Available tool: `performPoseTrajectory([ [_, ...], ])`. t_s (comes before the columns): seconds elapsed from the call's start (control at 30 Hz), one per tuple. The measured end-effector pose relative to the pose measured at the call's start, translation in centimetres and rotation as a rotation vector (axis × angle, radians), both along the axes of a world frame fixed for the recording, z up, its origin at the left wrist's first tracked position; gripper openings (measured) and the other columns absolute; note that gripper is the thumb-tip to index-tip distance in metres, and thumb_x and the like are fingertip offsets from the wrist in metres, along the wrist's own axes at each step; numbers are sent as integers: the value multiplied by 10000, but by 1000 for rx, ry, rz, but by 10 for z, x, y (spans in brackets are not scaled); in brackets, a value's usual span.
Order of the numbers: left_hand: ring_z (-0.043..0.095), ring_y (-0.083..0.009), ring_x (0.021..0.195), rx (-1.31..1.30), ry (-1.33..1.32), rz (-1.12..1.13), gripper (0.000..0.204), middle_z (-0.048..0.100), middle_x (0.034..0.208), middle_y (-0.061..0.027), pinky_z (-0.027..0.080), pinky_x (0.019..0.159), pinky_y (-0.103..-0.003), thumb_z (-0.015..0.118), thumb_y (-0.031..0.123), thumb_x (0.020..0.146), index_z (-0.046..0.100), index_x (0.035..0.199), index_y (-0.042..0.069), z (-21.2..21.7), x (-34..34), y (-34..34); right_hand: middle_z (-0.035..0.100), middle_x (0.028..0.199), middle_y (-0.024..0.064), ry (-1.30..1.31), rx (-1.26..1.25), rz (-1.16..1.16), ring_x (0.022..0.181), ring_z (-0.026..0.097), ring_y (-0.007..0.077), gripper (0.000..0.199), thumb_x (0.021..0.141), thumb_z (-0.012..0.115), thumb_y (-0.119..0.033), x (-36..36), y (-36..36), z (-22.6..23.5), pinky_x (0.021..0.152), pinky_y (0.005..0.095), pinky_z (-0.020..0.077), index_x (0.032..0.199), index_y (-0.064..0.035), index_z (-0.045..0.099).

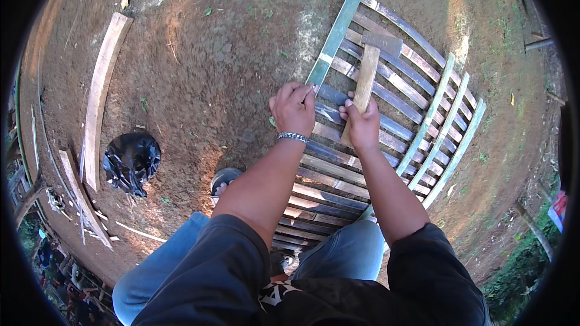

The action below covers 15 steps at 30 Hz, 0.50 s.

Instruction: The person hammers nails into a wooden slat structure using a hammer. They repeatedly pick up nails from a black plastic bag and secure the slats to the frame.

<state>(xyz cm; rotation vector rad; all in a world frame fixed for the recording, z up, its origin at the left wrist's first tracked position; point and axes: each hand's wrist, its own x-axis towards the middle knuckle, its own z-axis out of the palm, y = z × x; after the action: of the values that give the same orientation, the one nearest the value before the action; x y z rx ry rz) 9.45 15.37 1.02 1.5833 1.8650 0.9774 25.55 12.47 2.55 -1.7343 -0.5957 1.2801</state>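
Observation:
A hammer with a pale wooden handle (366, 78) and a blocky dark head (389, 45) is in the grip of my right hand (364, 124), its head pointing away from me over the slats. My left hand (293, 108), with a chain bracelet at the wrist, is closed in a pinch at the near part of a green bamboo strip (339, 33). Whatever sits between those fingertips is too small to make out. Beneath both hands lies a bamboo slat panel (393, 87), its many split slats crossed by the green strip on the left and several pale green strips on the right.
Long wooden boards (104, 84) lie on the bare dirt at the left, beside a black plastic bag (133, 160). A shorter board (84, 199) and thin offcuts are nearer. My bent knees (344, 247) frame the panel's near end. Sticks and plants line the right edge.

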Motion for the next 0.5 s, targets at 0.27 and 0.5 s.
performPoseTrajectory([
  [0.27,661,-212,946,7,30,15,56,687,975,-9,417,886,-390,766,200,872,783,910,163,0,1,4,642,1226,81,-191,-4,201,815,683,127,375,1025,590,-66,-8,-17,47,702,258,570,1375,-1,474],
  [0.5,659,-211,961,5,28,13,46,686,983,6,418,886,-392,759,189,865,775,898,161,-1,2,4,687,1008,309,-763,-81,684,927,674,512,451,1000,607,-174,7,-54,67,788,552,540,1414,-64,464],
])
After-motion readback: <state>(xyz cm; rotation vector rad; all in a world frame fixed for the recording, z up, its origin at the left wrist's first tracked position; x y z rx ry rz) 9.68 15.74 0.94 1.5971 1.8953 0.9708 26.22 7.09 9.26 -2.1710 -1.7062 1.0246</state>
